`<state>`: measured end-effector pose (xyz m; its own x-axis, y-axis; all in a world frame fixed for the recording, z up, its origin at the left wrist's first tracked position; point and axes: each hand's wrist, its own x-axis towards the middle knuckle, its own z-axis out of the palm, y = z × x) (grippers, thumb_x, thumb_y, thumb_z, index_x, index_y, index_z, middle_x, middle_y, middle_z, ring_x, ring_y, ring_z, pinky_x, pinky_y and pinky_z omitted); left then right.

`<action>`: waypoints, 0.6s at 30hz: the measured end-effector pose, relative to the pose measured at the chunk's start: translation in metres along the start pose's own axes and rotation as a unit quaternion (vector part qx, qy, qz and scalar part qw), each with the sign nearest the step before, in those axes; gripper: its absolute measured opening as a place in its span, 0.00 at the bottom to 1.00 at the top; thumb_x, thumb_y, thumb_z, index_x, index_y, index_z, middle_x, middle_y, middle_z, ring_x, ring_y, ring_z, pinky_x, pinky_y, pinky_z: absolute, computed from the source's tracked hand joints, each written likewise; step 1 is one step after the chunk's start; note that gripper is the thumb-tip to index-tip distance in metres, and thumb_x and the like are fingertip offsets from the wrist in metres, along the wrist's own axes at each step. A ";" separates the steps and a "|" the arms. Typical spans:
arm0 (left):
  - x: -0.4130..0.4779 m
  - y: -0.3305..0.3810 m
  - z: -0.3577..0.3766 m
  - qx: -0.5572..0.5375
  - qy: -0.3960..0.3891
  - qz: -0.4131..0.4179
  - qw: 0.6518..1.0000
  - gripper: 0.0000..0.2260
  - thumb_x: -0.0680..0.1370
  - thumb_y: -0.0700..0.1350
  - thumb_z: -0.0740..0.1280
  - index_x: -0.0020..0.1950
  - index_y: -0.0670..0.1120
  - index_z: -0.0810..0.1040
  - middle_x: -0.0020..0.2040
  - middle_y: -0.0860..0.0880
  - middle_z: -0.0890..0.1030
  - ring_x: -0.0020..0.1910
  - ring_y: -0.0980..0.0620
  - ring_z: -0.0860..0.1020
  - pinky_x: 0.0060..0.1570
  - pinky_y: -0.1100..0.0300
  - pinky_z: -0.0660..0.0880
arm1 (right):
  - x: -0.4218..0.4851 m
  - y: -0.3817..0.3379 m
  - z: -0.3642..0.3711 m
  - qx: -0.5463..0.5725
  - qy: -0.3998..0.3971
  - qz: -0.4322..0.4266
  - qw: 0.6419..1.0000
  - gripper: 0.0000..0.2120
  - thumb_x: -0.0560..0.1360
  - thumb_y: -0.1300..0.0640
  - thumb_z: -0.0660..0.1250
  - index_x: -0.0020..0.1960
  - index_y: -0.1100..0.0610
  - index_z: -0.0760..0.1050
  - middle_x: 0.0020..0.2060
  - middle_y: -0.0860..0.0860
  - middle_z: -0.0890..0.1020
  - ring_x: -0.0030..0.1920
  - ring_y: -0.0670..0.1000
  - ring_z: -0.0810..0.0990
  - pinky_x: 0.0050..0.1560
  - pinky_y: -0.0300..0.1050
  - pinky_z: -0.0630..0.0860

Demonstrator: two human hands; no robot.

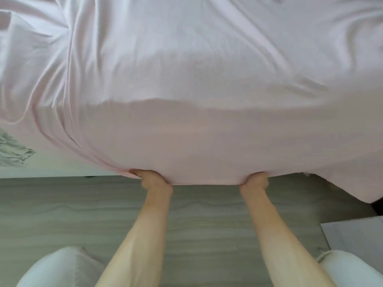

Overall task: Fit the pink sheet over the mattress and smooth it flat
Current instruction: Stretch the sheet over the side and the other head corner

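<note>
We grip the lower hem of the pale pink cotton sheet with both hands, where it hangs over the near edge of the mattress. Our left hand curls round the hem, and our right hand bunches it well apart to the right. The cloth between them is taut and smooth. Long folds fan up towards the far left corner, and softer creases run along the right edge. At the left edge a patch of white mattress with a grey-green leaf print lies uncovered. Below our bare forearms lies grey wood-grain flooring, with our white trouser knees at the bottom.
</note>
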<state>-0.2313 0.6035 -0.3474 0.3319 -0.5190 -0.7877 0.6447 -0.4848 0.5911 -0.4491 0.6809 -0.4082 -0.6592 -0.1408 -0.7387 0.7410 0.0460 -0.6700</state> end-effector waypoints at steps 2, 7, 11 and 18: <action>-0.006 -0.002 -0.006 0.025 0.050 0.002 0.998 0.36 0.78 0.70 0.50 0.74 0.45 0.67 0.67 0.50 0.76 0.60 0.45 0.76 0.62 0.55 0.71 | -0.006 -0.001 -0.012 -0.034 -0.013 -0.025 0.999 0.08 0.83 0.56 0.53 0.52 0.54 0.70 0.65 0.62 0.76 0.61 0.63 0.77 0.60 0.56 0.75; -0.021 -0.002 -0.026 0.070 0.149 0.048 0.985 0.35 0.80 0.66 0.51 0.71 0.38 0.70 0.70 0.41 0.74 0.67 0.42 0.73 0.66 0.56 0.65 | -0.011 -0.008 -0.037 0.054 -0.027 -0.057 0.997 0.14 0.81 0.46 0.56 0.46 0.52 0.76 0.59 0.50 0.81 0.57 0.55 0.80 0.65 0.52 0.74; -0.023 -0.004 -0.038 0.104 0.163 0.055 0.980 0.35 0.81 0.65 0.50 0.68 0.36 0.73 0.67 0.37 0.76 0.65 0.39 0.75 0.65 0.52 0.68 | -0.015 -0.010 -0.037 0.052 -0.035 -0.024 0.998 0.16 0.81 0.45 0.55 0.47 0.54 0.76 0.59 0.49 0.80 0.53 0.54 0.80 0.65 0.48 0.73; -0.003 -0.007 -0.033 0.175 0.175 0.103 0.963 0.33 0.83 0.61 0.48 0.66 0.33 0.74 0.65 0.33 0.75 0.63 0.34 0.74 0.62 0.48 0.69 | 0.007 0.007 -0.045 -0.176 0.008 -0.039 0.983 0.19 0.83 0.58 0.51 0.70 0.65 0.67 0.65 0.66 0.74 0.62 0.66 0.76 0.59 0.57 0.76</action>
<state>-0.2140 0.6316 -0.3545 0.6794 -0.3892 -0.6220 0.2901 -0.6362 0.7149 -0.4540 0.7249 -0.4213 -0.7167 -0.1430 -0.6826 0.5985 0.3762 -0.7073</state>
